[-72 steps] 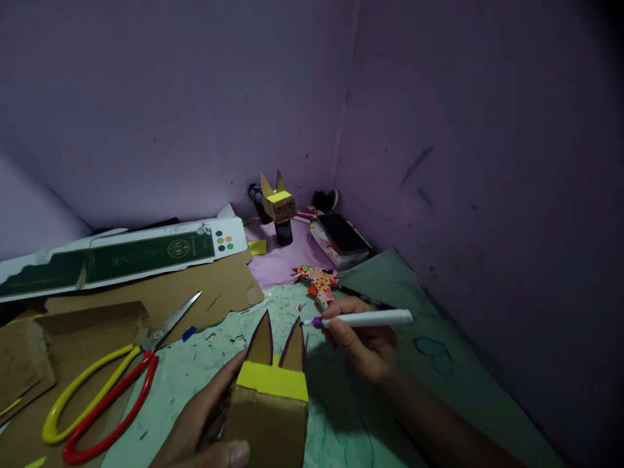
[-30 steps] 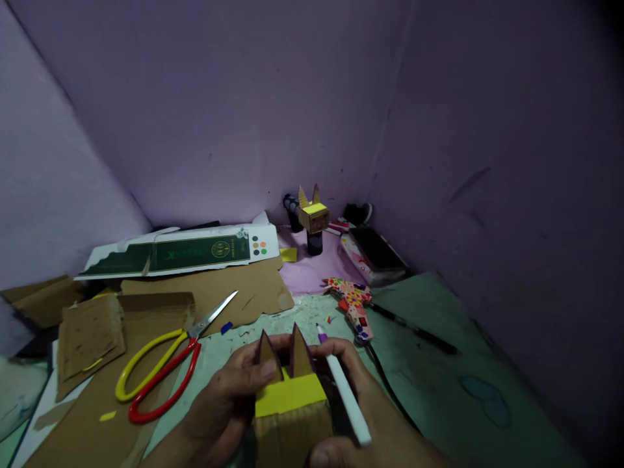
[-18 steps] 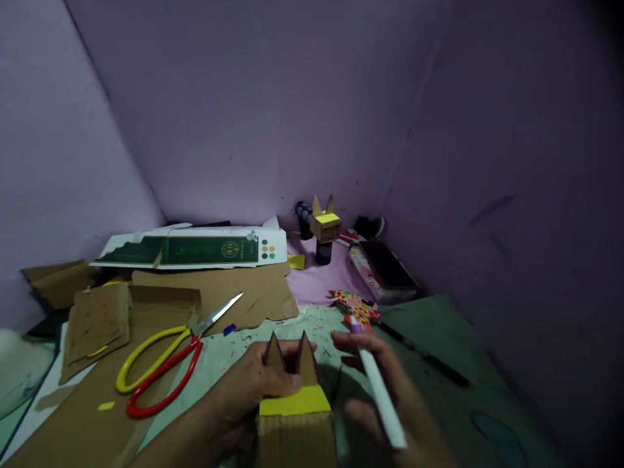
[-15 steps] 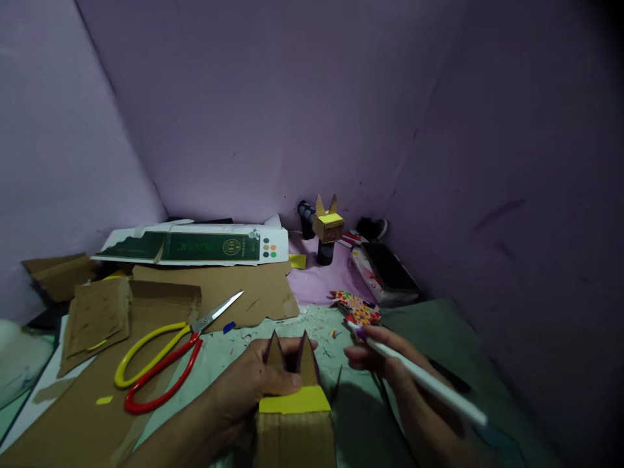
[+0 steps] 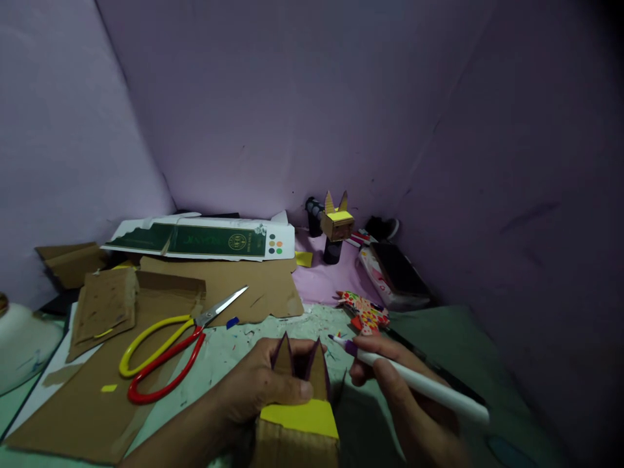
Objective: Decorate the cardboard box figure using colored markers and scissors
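Note:
My left hand (image 5: 258, 387) grips a small cardboard box (image 5: 297, 439) with a yellow top and two pointed cardboard ears (image 5: 305, 357), thumb pressed at the base of the ears. My right hand (image 5: 394, 383) is closed around a white marker with a purple tip (image 5: 414, 383). The tip points left, a little to the right of the right ear, apart from it.
Yellow-and-red scissors (image 5: 168, 344) lie on brown cardboard sheets (image 5: 234, 286) at left. A green-and-white flattened carton (image 5: 205, 239) lies behind. A second eared box figure (image 5: 337, 224) stands near the wall corner. A patterned glue gun (image 5: 365, 312) and a dark phone (image 5: 397, 276) lie right.
The view drifted left and down. My right hand swung the marker from upright to lying level, with its tip brought back close to the right ear. My left hand kept its grip.

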Action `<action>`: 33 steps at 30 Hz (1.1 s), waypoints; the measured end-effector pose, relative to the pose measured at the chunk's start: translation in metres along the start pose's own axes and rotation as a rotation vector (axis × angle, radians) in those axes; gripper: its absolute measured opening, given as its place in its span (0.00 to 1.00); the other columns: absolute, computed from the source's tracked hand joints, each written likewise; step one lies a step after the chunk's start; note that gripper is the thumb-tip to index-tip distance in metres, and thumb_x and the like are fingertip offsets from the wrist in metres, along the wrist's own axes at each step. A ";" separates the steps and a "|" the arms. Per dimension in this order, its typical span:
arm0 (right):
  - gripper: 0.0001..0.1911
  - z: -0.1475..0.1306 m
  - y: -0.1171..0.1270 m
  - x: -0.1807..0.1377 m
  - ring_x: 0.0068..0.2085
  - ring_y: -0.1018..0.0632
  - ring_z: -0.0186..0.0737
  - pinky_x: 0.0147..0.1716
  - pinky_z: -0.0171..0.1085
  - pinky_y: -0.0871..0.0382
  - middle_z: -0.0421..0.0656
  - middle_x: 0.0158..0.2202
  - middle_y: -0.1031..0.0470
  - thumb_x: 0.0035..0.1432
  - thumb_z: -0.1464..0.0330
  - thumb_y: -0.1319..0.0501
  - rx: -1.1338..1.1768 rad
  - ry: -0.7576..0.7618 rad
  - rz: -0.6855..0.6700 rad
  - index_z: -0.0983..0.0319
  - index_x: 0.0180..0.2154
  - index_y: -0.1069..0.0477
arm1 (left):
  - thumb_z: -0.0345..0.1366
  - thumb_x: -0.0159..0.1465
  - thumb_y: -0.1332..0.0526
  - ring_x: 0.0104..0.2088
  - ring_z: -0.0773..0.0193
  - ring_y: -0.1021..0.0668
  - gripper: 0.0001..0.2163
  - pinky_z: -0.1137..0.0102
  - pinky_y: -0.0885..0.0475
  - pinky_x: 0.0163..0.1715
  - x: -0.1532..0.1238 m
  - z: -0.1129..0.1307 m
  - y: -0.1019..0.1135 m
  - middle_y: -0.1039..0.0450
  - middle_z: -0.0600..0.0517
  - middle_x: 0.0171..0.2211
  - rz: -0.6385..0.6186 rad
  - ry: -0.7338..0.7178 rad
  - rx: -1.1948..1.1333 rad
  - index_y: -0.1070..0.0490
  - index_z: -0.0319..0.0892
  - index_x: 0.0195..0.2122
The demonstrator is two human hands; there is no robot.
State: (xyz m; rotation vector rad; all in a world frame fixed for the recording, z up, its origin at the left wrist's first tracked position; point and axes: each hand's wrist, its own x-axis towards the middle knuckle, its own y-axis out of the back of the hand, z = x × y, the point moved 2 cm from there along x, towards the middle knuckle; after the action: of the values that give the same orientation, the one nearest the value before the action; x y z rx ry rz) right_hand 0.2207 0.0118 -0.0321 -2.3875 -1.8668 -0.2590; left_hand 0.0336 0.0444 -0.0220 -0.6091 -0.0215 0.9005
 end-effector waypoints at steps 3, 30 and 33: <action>0.17 -0.002 0.002 -0.010 0.34 0.20 0.45 0.38 0.38 0.26 0.41 0.27 0.20 0.59 0.49 0.37 -0.129 0.041 -0.017 0.52 0.39 0.18 | 0.34 0.44 0.28 0.31 0.60 0.23 0.22 0.70 0.32 0.34 0.001 -0.003 0.003 0.21 0.48 0.31 0.050 0.036 0.031 0.18 0.38 0.43; 0.16 -0.005 0.005 -0.012 0.34 0.19 0.45 0.37 0.38 0.25 0.43 0.31 0.19 0.63 0.53 0.41 -0.378 0.193 -0.113 0.55 0.37 0.20 | 0.35 0.43 0.26 0.30 0.63 0.27 0.25 0.71 0.36 0.31 -0.001 -0.007 0.005 0.23 0.50 0.32 0.168 0.051 0.081 0.19 0.40 0.45; 0.16 -0.004 0.006 -0.014 0.33 0.20 0.45 0.39 0.38 0.26 0.43 0.29 0.20 0.63 0.52 0.41 -0.371 0.161 -0.115 0.55 0.36 0.20 | 0.35 0.42 0.25 0.29 0.64 0.28 0.25 0.72 0.36 0.31 -0.002 -0.007 0.005 0.23 0.51 0.31 0.198 0.062 0.073 0.18 0.40 0.44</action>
State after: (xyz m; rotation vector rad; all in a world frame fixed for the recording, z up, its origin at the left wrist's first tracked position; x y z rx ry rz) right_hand 0.2227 -0.0032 -0.0309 -2.3852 -2.0287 -0.8497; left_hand 0.0304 0.0423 -0.0298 -0.5777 0.1288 1.0686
